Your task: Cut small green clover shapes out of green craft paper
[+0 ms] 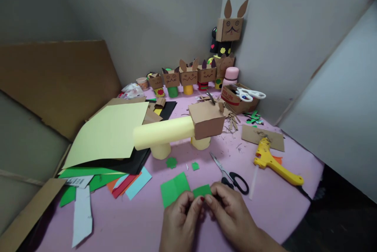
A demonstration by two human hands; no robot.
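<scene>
Both left hand (180,220) and right hand (232,214) pinch green paper (202,190) at fingertips (196,205).

Small green paper piece (202,190): plain green, no print. Bigger sheet (174,188) at 9 o'clock of it: same green. Table cover (265,205): pink. Scissors (235,179) at 2 o'clock: black handles, silver blades. Glue gun (273,161) further out, same direction: yellow. Box head (206,120) at 12 o'clock: brown. Tube body (163,132) at 11 o'clock: pale yellow. Big sheet (112,132) at 10 o'clock: pale yellow, over black paper (138,161).
</scene>
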